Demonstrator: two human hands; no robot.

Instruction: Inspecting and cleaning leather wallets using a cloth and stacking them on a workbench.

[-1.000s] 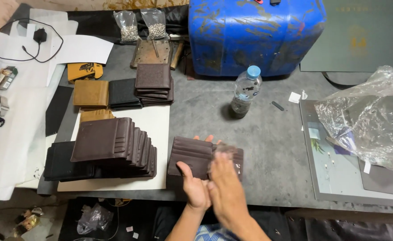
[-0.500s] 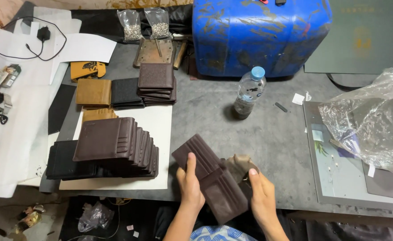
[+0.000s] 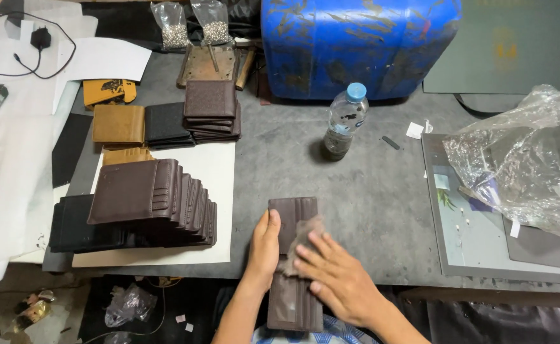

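Lower centre: open brown wallet (image 3: 294, 267) on grey worktop (image 3: 369, 197). Left hand (image 3: 264, 250) steadies its edge; right hand (image 3: 337, 280) presses a cloth (image 3: 302, 241) onto it. Wallet stack (image 3: 155, 204) left; bottle (image 3: 343, 121) above.

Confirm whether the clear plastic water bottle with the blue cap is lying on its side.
No, the clear plastic water bottle with the blue cap stands upright on the grey table.

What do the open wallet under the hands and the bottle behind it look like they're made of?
Open wallet: looks like dark brown leather or a leather-like sheet, matte, with a fine grain and stitched card slots. I cannot tell if it is real hide. Bottle: clear thin plastic, glossy, with a blue cap.
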